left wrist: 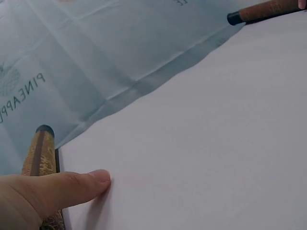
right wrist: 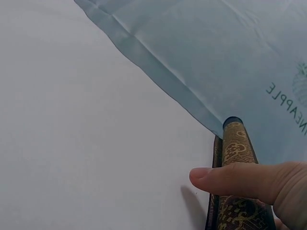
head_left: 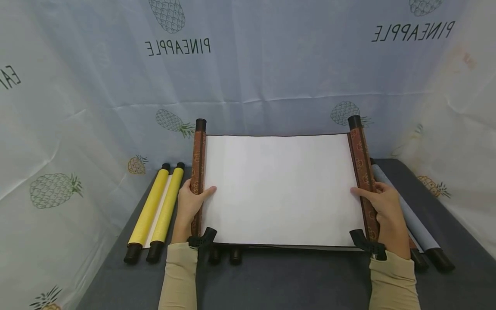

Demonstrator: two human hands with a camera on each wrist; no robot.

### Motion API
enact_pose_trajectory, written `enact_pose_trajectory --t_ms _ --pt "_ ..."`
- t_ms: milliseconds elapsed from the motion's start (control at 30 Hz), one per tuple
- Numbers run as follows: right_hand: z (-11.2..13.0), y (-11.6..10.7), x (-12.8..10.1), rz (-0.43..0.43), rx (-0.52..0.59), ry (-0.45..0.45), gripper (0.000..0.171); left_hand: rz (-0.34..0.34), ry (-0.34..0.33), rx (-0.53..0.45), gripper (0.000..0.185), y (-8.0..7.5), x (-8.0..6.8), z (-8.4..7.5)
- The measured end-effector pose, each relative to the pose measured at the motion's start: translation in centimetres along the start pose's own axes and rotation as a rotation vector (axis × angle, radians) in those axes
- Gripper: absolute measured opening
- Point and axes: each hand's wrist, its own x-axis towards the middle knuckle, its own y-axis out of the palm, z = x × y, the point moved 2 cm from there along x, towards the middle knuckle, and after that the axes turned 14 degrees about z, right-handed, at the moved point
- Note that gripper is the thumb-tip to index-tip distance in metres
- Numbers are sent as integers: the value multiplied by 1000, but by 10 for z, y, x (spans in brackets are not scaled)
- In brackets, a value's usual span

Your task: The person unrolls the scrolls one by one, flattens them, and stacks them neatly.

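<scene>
White and blank, an unrolled paper scroll (head_left: 279, 189) stretches left to right over the dark grey table (head_left: 294, 280) in the head view. The left hand (head_left: 191, 206) grips its brown, patterned, black-capped left roller (head_left: 199, 159), the right hand (head_left: 383, 206) the matching right roller (head_left: 361, 159); both run near to far, the right one's far end leaning left. The left wrist view shows the thumb (left wrist: 79, 187) reaching over the sheet; the right wrist view, gold figures on the roller.

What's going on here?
A person holds a brown-patterned scroll open over the dark table: left grip on the left roller, right grip on the right roller. The white sheet between looks blank. Unheld, a yellow scroll lies to the left, a grey-blue roll to the right.
</scene>
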Motion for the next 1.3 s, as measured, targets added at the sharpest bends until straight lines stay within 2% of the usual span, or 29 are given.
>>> enact_pose_trajectory --t_ms 267,633,867,933,1100,1300 --pt "-1 0 1 3 17 4 95 -26 -6 -3 85 -2 -2 -1" --pt "1 -2 1 28 24 -9 90 -56 -8 12 77 -7 -2 2" --pt "1 -2 0 40 8 -56 85 -59 29 -49 49 -10 1 8" --pt "1 -1 -1 45 -4 -75 82 -65 35 -49 47 -11 1 9" --pt "1 -2 -1 68 -39 -75 82 -72 44 -65 50 -14 0 10" --pt "-1 -9 -3 117 -61 -35 86 -47 42 -94 56 -16 0 11"
